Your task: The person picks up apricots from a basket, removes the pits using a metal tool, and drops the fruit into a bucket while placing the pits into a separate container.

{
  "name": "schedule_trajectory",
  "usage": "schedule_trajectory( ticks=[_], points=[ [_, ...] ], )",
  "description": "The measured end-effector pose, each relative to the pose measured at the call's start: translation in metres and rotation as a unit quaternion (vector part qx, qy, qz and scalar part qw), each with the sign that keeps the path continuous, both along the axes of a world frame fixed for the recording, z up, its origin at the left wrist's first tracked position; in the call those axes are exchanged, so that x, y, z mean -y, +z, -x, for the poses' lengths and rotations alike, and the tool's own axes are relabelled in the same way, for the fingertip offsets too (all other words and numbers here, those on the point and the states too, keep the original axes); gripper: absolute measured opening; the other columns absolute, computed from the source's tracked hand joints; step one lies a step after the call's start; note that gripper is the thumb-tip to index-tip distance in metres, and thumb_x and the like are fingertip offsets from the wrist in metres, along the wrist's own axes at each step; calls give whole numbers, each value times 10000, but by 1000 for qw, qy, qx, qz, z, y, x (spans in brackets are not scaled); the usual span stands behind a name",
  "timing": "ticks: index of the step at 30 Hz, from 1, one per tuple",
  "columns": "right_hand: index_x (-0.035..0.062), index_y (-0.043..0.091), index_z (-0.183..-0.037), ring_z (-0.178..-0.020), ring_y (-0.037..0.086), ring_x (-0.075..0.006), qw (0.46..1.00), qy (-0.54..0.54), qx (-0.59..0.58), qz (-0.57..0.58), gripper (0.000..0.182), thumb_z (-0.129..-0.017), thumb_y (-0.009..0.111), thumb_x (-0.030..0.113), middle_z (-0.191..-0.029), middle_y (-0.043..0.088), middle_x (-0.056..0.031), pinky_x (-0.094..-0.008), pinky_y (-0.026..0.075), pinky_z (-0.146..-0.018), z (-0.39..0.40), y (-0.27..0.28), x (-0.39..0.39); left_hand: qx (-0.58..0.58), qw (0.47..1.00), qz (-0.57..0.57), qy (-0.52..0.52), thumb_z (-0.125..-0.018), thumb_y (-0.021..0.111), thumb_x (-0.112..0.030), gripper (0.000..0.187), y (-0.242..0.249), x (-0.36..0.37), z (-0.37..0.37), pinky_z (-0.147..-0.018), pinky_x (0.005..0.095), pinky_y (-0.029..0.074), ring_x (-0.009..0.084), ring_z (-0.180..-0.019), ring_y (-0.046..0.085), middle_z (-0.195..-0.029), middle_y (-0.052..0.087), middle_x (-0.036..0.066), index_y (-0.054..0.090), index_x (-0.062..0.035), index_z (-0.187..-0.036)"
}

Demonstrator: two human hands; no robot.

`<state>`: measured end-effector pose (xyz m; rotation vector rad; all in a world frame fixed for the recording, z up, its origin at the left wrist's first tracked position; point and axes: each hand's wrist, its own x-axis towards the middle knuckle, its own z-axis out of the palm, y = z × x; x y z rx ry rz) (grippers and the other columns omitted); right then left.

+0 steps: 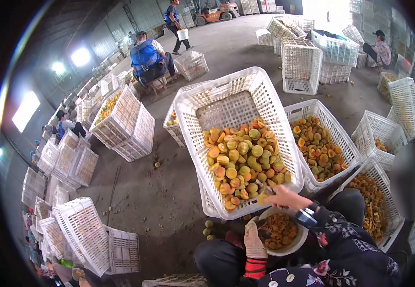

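Observation:
My right hand [286,197] reaches over the near rim of a white plastic crate [188,143], fingers closed around a yellow-orange apricot [263,198]. Whole and halved apricots [241,162] lie piled in the near part of this tilted crate. Below it, my left hand [253,240], in a pale glove with a red and black cuff, is at the left side of a white bucket [299,243]. Its fingers are curled, and I cannot tell what they hold. Many orange apricot halves [280,230] fill the bucket, which sits between my knees.
To the right stand a crate of apricot halves [319,148] and another with darker orange pieces [367,205]. Stacked crates [121,124] line the left side. A seated person with a blue backpack [145,56] and a walking person [173,24] are farther off, with a forklift [217,13] behind.

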<state>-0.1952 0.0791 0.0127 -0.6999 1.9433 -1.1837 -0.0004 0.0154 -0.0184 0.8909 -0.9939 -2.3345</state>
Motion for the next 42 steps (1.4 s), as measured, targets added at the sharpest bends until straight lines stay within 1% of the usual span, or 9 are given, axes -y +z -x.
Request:
schedule_trajectory(
  ticks=[4, 7, 9, 11, 13, 15, 32, 37, 42],
  points=[
    [98, 648, -1127, -562, 501, -12, 976, 113, 187, 16, 289, -871, 693, 225, -704, 578, 36, -172, 397, -474, -53, 46, -28, -66, 996, -46, -31, -1009, 460, -424, 466, 7, 3, -1, -597, 312, 543, 182, -686, 638, -1075, 642, 134, 546, -12, -1210],
    [81, 613, -1171, -665, 619, -227, 968, 106, -195, 119, 394, -814, 700, 222, -758, 635, -114, -370, 498, -605, -79, 21, -33, -28, 966, 236, -99, -965, 569, -267, 300, 1, 3, -2, -668, 323, 531, 207, -781, 642, -980, 644, 91, 557, -37, -1158],
    [53, 566, -1141, -794, 627, -407, 957, 38, -259, 124, 399, -806, 696, 227, -811, 630, -212, -475, 487, -686, -92, 20, -40, -21, 986, 133, -96, -954, 516, -155, 291, 26, 1, -5, -821, 383, 510, 318, -926, 635, -1065, 644, 170, 552, 24, -1180],
    [6, 530, -1031, -751, 601, -474, 956, 4, -287, 60, 309, -869, 637, 246, -747, 620, -252, -513, 480, -633, -102, 39, -51, 52, 829, 552, -70, -936, 548, -159, 329, 31, 3, -13, -819, 377, 510, 318, -918, 636, -1053, 647, 172, 529, 32, -1203],
    [3, 501, -986, -727, 594, -476, 957, 44, -287, 27, 313, -890, 621, 277, -719, 604, -256, -519, 467, -616, -111, 54, -65, 68, 816, 571, -58, -997, 494, -375, 456, 35, 4, -12, -820, 359, 519, 245, -923, 637, -1055, 654, 132, 518, 18, -1229],
    [-5, 481, -994, -733, 603, -467, 954, 83, -288, -28, 311, -895, 628, 250, -723, 602, -254, -508, 467, -621, -121, 61, -75, -74, 996, -42, -26, -1000, 431, -520, 569, 41, -6, -7, -820, 341, 526, 201, -927, 625, -1070, 652, 118, 540, -2, -1208],
    [-29, 467, -1035, -728, 635, -445, 973, 96, -209, -23, 311, -907, 579, 231, -735, 632, -240, -502, 486, -637, -138, 10, -77, 8, 997, 58, -59, -1007, 447, -471, 477, 21, -5, -2, -661, 259, 495, 145, -714, 603, -811, 642, 66, 609, -23, -1021],
    [-20, 547, -1097, -698, 602, -238, 947, 162, 278, 5, 303, -892, 533, 203, -747, 622, -142, -406, 498, -699, -111, 37, -82, -3, 993, 86, -82, -1005, 455, -461, 470, 34, -5, -3, -627, 253, 485, 142, -701, 598, -782, 637, 70, 619, -22, -996],
    [-10, 557, -1027, -732, 638, -350, 979, 201, 9, -7, 280, -865, 590, 215, -777, 639, -189, -446, 490, -704, -102, 11, -85, 2, 991, 91, -100, -1003, 455, -467, 478, 21, -4, -3, -613, 261, 489, 152, -690, 602, -784, 642, 81, 621, -20, -989]
  ],
)
